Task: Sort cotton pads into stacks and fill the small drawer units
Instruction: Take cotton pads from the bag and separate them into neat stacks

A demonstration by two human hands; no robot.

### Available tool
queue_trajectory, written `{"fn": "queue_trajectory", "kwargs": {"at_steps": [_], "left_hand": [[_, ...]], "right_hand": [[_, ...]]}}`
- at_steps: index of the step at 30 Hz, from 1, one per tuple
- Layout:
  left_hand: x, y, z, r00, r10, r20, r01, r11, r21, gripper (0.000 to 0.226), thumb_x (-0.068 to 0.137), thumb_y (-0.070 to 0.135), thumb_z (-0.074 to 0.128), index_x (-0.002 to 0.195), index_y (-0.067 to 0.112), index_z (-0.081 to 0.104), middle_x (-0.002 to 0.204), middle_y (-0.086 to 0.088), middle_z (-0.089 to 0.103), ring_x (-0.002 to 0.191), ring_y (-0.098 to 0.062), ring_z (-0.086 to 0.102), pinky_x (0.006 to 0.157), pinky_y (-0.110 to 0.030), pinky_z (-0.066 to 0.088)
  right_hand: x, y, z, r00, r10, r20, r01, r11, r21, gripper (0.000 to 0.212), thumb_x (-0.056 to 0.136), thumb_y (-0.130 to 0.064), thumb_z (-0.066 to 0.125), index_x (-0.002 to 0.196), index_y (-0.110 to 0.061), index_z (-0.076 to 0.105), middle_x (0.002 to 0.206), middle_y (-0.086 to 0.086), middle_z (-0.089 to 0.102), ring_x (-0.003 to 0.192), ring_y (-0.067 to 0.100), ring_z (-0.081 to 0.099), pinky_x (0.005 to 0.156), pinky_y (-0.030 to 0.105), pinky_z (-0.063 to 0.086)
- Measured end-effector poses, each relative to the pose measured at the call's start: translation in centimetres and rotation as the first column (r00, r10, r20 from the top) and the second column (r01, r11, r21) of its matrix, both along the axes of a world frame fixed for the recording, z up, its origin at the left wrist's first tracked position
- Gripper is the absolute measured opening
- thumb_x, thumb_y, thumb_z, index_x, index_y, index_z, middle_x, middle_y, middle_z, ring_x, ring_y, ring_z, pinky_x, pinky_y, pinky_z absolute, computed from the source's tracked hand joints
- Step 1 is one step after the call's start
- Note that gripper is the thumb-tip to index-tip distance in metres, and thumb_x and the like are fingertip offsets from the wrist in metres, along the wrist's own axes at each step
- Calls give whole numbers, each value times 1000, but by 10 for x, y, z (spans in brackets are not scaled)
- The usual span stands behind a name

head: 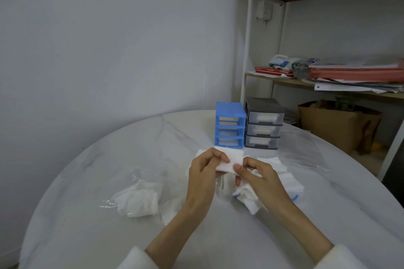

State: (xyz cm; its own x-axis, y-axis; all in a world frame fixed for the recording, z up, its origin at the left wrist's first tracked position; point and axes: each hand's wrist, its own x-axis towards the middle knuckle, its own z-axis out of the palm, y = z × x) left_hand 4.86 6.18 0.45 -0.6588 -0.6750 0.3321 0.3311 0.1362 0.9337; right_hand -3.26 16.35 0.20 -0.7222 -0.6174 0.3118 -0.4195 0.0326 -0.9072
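Observation:
Both hands hold a small stack of white cotton pads (pixel 234 160) above the round white table (pixel 87 214). My left hand (pixel 204 172) pinches its left end and my right hand (pixel 256 173) pinches its right end. More loose pads (pixel 247 197) are bunched under my right palm, and a spread of pads (pixel 286 176) lies to the right. Behind stand a blue three-drawer unit (pixel 229 128) and a grey three-drawer unit (pixel 263 123) with white pads showing through its clear drawers.
A clear plastic bag with crumpled pads (pixel 137 200) lies at the left. Another clear plastic sheet (pixel 301 148) lies right of the drawer units. A shelf rack with papers (pixel 349 76) and a cardboard box (pixel 334 124) stand beyond the table's right edge.

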Motion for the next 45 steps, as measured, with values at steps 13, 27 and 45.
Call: {"fn": "queue_trajectory", "kwargs": {"at_steps": [13,27,45], "left_hand": [[-6,-8,-11,998,54,24,-51,992,-118,35,80,-5,60,98,23,69,105,-6,68,98,-23,65,84,-36,54],[-3,6,-6,996,-34,77,41,994,-99,13,88,18,64,81,8,71,78,-4,70,76,-15,64,73,-32,51],[2,3,-7,999,27,-25,-36,853,-520,16,78,19,71,87,31,68,90,23,65,90,1,60,79,-8,42]], "right_hand": [[-4,6,3,991,-98,91,111,982,-153,16,83,-6,65,90,-19,60,90,-3,62,68,-8,57,59,7,44],[0,13,4,972,198,124,-155,945,-287,40,66,-5,54,105,-16,53,101,0,66,89,8,63,68,19,52],[0,10,3,969,245,35,-240,964,-113,54,72,-5,51,110,-36,27,93,3,71,82,17,67,74,21,52]]}}
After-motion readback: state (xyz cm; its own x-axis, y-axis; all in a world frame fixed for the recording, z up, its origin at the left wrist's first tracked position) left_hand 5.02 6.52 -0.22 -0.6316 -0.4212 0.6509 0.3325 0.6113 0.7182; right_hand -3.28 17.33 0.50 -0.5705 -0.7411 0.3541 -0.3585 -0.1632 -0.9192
